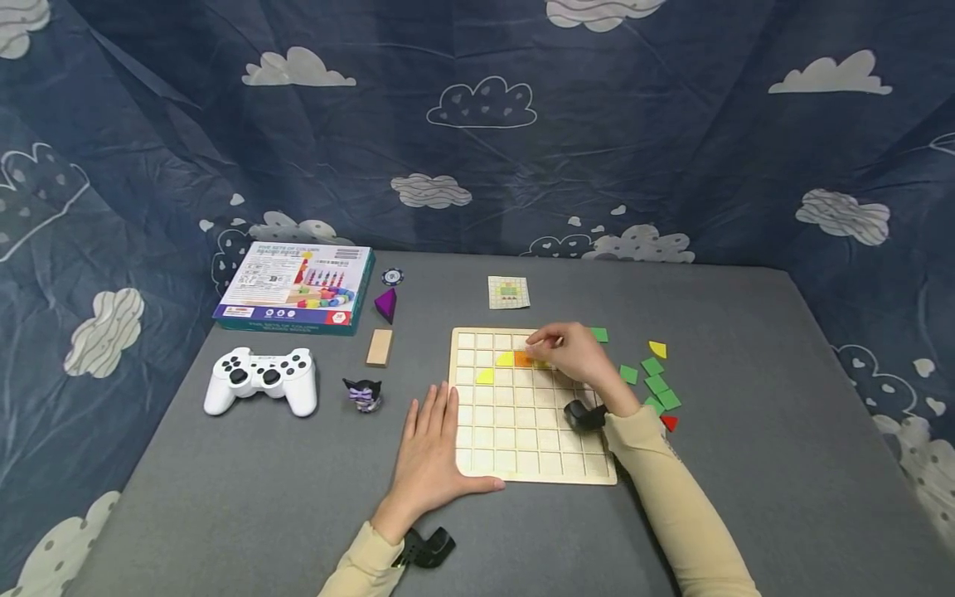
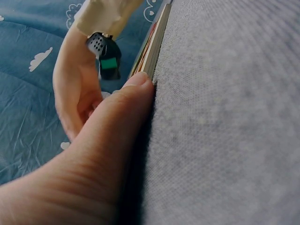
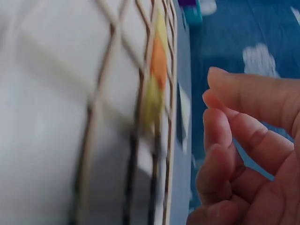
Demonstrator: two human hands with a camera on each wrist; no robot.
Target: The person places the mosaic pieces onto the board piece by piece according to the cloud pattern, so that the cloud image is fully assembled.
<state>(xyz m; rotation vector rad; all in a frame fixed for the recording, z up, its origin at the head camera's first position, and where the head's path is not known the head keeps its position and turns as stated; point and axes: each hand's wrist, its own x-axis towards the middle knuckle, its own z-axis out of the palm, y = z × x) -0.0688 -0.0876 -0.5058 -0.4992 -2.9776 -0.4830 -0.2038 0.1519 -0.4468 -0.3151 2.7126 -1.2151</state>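
A wooden grid board [image 1: 515,439] lies on the table. My left hand [image 1: 429,460] is spread flat at its lower left corner, fingers along the left edge and thumb by the front edge. Over the upper rows hovers my right hand [image 1: 570,352], its fingers loosely curled and nothing showing between the fingertips in the right wrist view. Below those fingers an orange tile [image 1: 522,359] sits in the grid. A yellow quarter-round tile [image 1: 505,358] is left of it, and another yellow tile [image 3: 153,101] lies on its other side, mostly covered by the hand in the head view. One row nearer is a yellow tile [image 1: 485,376].
Several green square tiles [image 1: 656,384], a yellow piece [image 1: 657,349] and a red piece [image 1: 670,423] lie right of the board. Behind it is a pattern card [image 1: 509,292]. To the left are a game controller [image 1: 261,381], a box [image 1: 294,286], a figurine [image 1: 363,395] and a wooden block [image 1: 379,347].
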